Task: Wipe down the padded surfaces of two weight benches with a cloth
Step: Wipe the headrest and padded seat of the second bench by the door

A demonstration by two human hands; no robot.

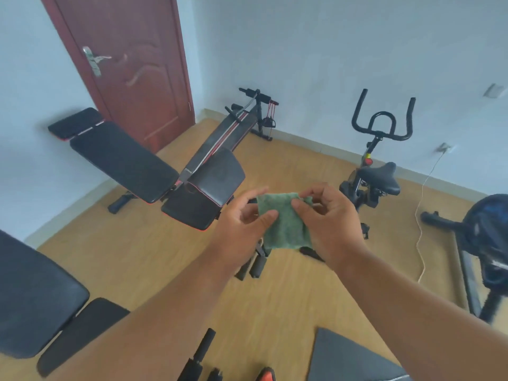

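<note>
A green cloth [286, 224] hangs in the air in front of me, above the wooden floor. My left hand [242, 229] pinches its left edge between thumb and fingers. My right hand [330, 218] pinches its upper right corner. One black padded weight bench [123, 158] with red trim stands at the middle left, its seat pad [192, 210] just left of my left hand. A second black padded bench [35, 295] fills the lower left corner, close to me.
A sit-up bench [228, 133] lies behind the first bench, near the brown door [129, 64]. An exercise bike [376, 174] stands at the right, with a white cable [420, 229] on the floor. Another machine [486, 243] is at the far right; a grey pad [349, 358] lies at the bottom.
</note>
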